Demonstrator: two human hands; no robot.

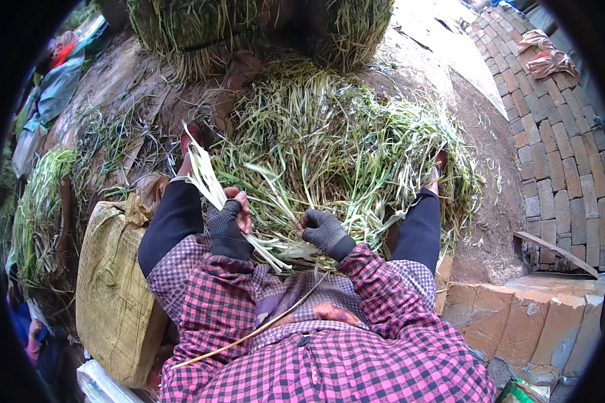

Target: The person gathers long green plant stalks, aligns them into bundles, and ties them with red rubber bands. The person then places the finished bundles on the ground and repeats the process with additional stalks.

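My left hand (230, 221), in a dark fingerless glove, grips a small bunch of whitish stalks (204, 174). Their upper part leans up and to the left, while the other ends (271, 255) stick out below the fist over my lap. Slightly to the right, my right hand (324, 232) wears a similar glove and has its fingertips pinched on thin leaf strands (308, 195). A large loose heap of green and yellowish leafy stalks (327, 136) spreads between my legs, just beyond both hands. A long dry straw (252, 335) lies across my checked apron and sleeve.
A yellow wrapped bale (113, 287) stands by my left leg, with a bundle of greens (43, 216) beyond. Large tied bundles (196, 30) stand ahead. To the right are a brick floor (554, 151), a wooden strip (557, 252) and a low ledge (514, 317).
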